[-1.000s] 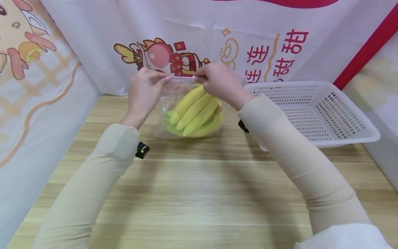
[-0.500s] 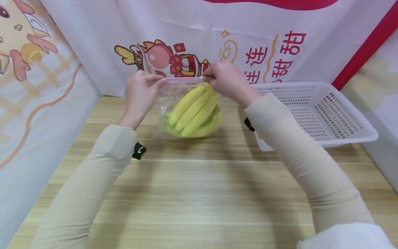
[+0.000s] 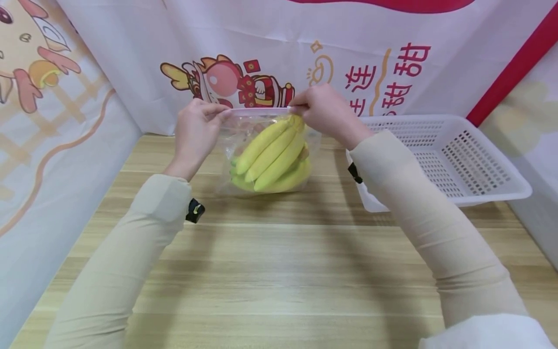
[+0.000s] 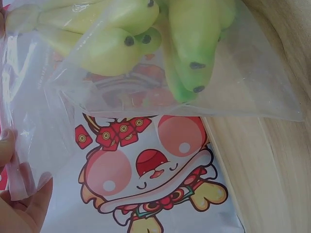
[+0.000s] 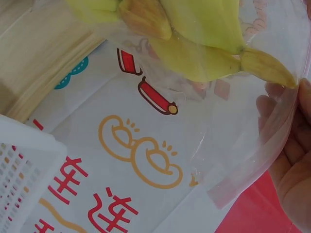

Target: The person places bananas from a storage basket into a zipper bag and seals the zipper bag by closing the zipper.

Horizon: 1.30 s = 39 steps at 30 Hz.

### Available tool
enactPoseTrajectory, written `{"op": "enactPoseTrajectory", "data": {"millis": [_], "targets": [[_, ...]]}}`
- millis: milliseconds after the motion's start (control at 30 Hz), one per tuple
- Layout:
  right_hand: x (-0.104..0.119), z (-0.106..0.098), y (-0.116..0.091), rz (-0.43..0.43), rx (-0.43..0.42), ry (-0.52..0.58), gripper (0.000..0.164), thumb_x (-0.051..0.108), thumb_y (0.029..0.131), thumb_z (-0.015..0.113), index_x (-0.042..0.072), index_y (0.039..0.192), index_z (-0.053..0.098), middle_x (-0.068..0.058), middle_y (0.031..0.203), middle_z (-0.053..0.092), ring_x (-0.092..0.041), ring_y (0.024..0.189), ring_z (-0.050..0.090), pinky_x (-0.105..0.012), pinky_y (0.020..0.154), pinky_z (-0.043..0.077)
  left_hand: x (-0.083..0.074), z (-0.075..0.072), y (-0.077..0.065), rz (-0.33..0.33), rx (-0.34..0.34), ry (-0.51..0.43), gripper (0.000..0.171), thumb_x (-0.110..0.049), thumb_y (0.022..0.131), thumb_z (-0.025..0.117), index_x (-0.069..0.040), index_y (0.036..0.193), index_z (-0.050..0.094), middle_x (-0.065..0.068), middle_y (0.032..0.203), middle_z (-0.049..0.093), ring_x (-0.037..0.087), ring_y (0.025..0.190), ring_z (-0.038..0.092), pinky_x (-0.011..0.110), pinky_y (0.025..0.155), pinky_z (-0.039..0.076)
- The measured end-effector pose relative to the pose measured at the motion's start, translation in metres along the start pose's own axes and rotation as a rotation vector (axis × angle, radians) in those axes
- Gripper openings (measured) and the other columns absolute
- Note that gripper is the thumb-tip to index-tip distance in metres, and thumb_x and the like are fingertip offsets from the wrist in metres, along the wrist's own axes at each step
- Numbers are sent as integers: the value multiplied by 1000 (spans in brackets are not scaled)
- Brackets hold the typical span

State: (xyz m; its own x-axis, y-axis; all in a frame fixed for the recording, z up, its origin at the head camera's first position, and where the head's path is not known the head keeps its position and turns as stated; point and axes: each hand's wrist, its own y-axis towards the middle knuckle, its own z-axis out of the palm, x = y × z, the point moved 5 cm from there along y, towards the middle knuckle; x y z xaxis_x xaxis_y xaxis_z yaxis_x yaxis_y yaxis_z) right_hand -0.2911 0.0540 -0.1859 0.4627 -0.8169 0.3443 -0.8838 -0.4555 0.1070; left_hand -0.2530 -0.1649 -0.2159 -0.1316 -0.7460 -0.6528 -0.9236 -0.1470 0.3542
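A clear zip bag (image 3: 258, 112) stands on the wooden table with a bunch of yellow bananas (image 3: 271, 156) inside. Its pinkish top strip is stretched between my hands. My left hand (image 3: 194, 132) pinches the strip's left end between thumb and fingers; in the left wrist view, the fingertips (image 4: 40, 200) hold the bag's corner. Farther right, my right hand (image 3: 330, 115) pinches the same strip, above the banana stems. In the right wrist view, the bag's loose corner (image 5: 224, 191) sticks out past my right hand (image 5: 294, 177), and the banana stem (image 5: 268, 68) lies close to the fingers.
A white perforated plastic basket (image 3: 492, 198) stands on the table (image 3: 270, 271) at the right, partly behind my right forearm. A printed white cloth (image 3: 305, 24) hangs along the table's back edge, and another printed cloth (image 3: 48, 160) covers the left side.
My right hand has slid right along the bag's top strip, and more of the strip shows between the hands. My left hand has shifted slightly left, still pinching its end.
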Motion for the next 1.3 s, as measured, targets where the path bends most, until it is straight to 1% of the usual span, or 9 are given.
{"op": "enactPoseTrajectory", "data": {"millis": [133, 367, 500, 733, 800, 933, 1067, 1300], "targets": [[-2, -1, 0, -5, 1, -3, 29, 20, 98, 51, 8, 118, 69, -11, 117, 70, -22, 101, 64, -35, 90, 53, 1, 0, 0, 5, -4, 2, 29, -30, 93, 60, -12, 112, 72, 11, 104, 62, 17, 92, 51, 24, 72, 37], [-9, -4, -1, 12, -13, -14, 28, 21, 98, 52, 10, 117, 69, -9, 117, 70, -21, 102, 63, -37, 95, 51, 4, -1, 1, 6, -16, 12, 28, -28, 93, 61, -11, 113, 72, 12, 103, 62, 19, 93, 52, 24, 72, 37], [-11, -5, -1, 4, -30, -23, 27, 20, 97, 53, 10, 116, 70, -9, 116, 70, -22, 102, 64, -37, 95, 50, 5, -1, 1, 15, -22, 16, 28, -27, 93, 61, -10, 113, 72, 13, 103, 62, 21, 94, 55, 25, 73, 37], [-11, -6, -1, 7, -23, -30, 28, 17, 98, 51, 10, 118, 69, -10, 120, 69, -25, 109, 64, -38, 98, 50, 6, -1, 1, 17, -23, 33, 28, -27, 94, 60, -11, 113, 72, 13, 102, 62, 22, 92, 54, 25, 70, 36], [-12, -6, -1, 9, -20, -29, 28, 17, 98, 50, 10, 119, 68, -10, 120, 69, -25, 110, 64, -38, 98, 51, 6, -1, 1, 17, -22, 36, 28, -27, 94, 60, -11, 113, 72, 13, 102, 62, 21, 92, 53, 25, 70, 36], [-14, -7, -2, 16, -14, -33, 30, 16, 98, 49, 10, 120, 67, -10, 122, 68, -24, 110, 63, -38, 96, 51, 7, -1, 2, 4, -11, 40, 29, -29, 94, 59, -12, 114, 71, 12, 103, 61, 20, 91, 52, 25, 70, 36], [-18, -9, -3, 41, -9, -31, 30, 14, 98, 48, 10, 122, 66, -10, 123, 67, -25, 110, 62, -38, 95, 51, 9, -1, 2, -19, 1, 46, 30, -31, 94, 59, -14, 115, 71, 10, 104, 61, 19, 90, 50, 26, 69, 36], [-26, -11, -4, 68, -1, -34, 30, 16, 98, 49, 10, 123, 65, -11, 125, 66, -27, 114, 60, -40, 98, 50, 11, -1, 2, -19, -3, 48, 30, -32, 94, 57, -15, 115, 71, 10, 105, 61, 19, 89, 51, 26, 68, 36]]}}
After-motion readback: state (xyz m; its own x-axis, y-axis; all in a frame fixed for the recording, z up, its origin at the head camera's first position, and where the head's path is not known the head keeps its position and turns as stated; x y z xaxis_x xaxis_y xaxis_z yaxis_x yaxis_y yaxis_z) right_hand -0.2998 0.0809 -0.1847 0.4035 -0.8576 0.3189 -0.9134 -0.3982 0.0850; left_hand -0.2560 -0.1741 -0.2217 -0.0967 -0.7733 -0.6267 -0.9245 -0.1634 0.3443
